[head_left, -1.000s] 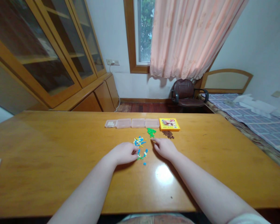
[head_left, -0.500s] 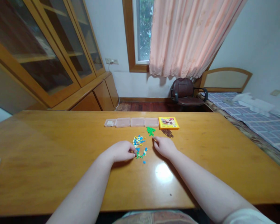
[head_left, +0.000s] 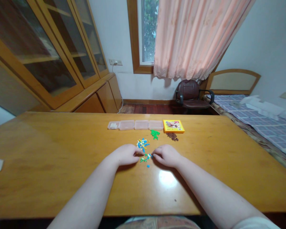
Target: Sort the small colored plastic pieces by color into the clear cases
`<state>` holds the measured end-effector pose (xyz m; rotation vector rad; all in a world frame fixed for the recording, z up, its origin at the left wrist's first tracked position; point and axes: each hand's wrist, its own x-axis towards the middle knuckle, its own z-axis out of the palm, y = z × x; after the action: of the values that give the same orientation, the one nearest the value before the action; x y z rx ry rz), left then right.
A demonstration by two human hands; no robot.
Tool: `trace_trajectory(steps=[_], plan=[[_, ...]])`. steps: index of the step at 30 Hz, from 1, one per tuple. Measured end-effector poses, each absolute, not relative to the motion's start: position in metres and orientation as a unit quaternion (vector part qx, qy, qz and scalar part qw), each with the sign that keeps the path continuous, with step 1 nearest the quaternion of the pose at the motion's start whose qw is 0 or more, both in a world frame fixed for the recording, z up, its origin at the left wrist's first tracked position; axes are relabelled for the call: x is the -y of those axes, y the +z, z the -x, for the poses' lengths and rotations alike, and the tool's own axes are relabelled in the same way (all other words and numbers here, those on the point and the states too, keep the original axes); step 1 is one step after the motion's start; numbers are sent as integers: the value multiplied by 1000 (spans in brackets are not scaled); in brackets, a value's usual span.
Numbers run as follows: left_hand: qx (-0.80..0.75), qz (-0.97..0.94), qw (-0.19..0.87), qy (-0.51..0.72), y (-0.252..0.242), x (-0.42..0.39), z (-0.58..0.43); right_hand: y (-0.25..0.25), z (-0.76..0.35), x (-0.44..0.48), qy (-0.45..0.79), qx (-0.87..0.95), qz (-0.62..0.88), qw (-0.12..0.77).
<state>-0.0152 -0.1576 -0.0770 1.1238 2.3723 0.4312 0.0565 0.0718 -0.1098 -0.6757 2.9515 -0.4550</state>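
Fingers of left hand (head_left: 125, 155) and right hand (head_left: 165, 156) curl under, hidden; coloured pieces (head_left: 143, 145) too small to identify

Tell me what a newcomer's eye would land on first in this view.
The left hand and right hand come close together at the middle of the wooden table, fingertips at a scatter of small coloured pieces. Just beyond lie a green pile, a brown pile, a yellow box and a row of clear cases. Behind, a pink curtain hangs at the window.
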Motion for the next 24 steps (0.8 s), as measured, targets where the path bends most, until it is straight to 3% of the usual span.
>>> trace_trajectory(steps=[10, 24], plan=[[-885, -415, 164, 133, -80, 158, 19, -117, -54, -66, -147, -952, 268, -26], [-907, -384, 138, 104, -80, 161, 23, -116, -57, -67, -160, -938, 306, -37]])
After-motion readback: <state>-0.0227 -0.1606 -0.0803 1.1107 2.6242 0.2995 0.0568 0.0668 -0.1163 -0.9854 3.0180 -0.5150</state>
